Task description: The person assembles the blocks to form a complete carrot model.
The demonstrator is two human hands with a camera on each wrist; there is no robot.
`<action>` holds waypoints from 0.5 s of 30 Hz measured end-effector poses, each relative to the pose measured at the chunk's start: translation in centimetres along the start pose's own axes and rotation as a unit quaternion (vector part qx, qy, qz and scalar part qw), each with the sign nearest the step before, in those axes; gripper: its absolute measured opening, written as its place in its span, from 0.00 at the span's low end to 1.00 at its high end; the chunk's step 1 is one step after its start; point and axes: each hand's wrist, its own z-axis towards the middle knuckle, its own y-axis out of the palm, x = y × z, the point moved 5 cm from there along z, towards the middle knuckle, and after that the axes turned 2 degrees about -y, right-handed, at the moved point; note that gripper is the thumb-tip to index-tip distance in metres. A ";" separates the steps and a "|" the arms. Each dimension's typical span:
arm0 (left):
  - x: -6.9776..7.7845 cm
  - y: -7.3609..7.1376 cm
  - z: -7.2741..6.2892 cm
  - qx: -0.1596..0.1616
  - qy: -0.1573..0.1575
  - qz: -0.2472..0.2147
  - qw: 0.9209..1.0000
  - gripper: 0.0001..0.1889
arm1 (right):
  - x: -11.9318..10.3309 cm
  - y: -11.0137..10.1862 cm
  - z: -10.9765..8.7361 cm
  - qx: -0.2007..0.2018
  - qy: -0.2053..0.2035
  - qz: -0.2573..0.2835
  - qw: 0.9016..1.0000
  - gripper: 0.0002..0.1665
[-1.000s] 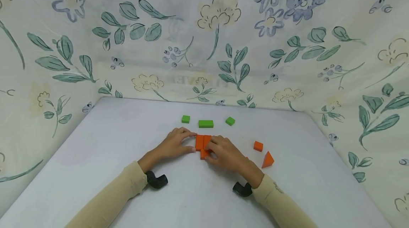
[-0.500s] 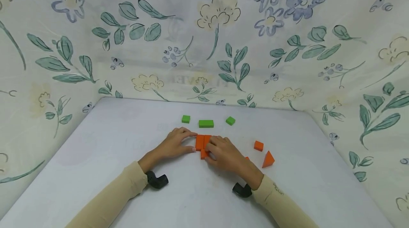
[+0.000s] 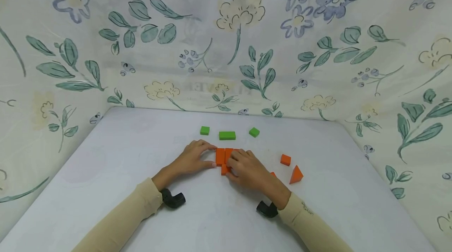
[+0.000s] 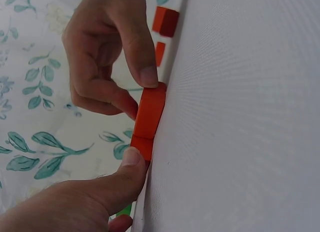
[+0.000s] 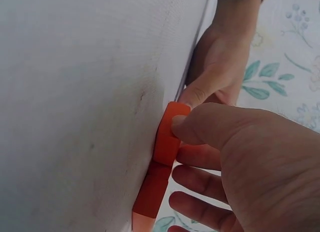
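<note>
Flat orange blocks lie together mid-table. My left hand (image 3: 193,157) holds the left upright-laid block (image 3: 220,157) by its left corners, index finger at the far end, thumb at the near end. Beside it lies a second long block (image 3: 228,154), partly covered by my right hand (image 3: 247,168). That hand pinches a front orange block (image 5: 167,137) between thumb and index finger, its left end against the two long blocks. An orange edge (image 3: 237,150) peeks out behind the right knuckles; its shape is hidden.
Behind the orange group stand a long green block (image 3: 227,136), a left green cube (image 3: 205,130) and a right green cube (image 3: 254,132). To the right are an orange cube (image 3: 285,160) and an orange triangular block (image 3: 296,174). Floral cloth (image 3: 226,59) surrounds the white table (image 3: 141,134).
Both hands keep their places on the orange blocks, with no visible movement of the pieces. Only the head view shifts very slightly.
</note>
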 end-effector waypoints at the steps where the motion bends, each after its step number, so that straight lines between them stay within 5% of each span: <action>1: 0.0 0.0 0.0 0.000 0.000 0.000 1.000 0.30 | 0.0 0.0 0.0 -0.002 0.001 0.002 1.000 0.10; 9: 0.1 -0.3 -0.4 0.005 0.009 0.005 1.000 0.31 | 1.8 -0.5 0.1 -0.019 0.043 0.078 0.996 0.16; 15: -0.1 0.0 -0.1 0.001 0.007 0.004 1.000 0.31 | 5.9 -0.7 -0.6 -0.059 0.185 0.208 0.959 0.19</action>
